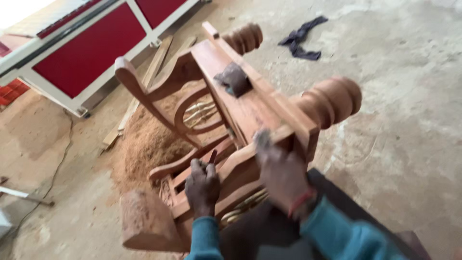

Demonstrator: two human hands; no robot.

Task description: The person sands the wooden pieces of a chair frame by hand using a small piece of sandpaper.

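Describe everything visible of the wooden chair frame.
The chair frame is unfinished reddish-brown wood, tipped over on the concrete floor beside a sawdust pile. It has curved arms, turned round legs and a carved back. A dark folded pad lies on its rail. The left hand grips a lower slat; the blurred right hand presses its rail.

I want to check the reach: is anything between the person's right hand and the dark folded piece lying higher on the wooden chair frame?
Nothing visible. The right hand is blurred, pressed on the wooden chair frame; bare wood runs from it up to the dark folded piece.
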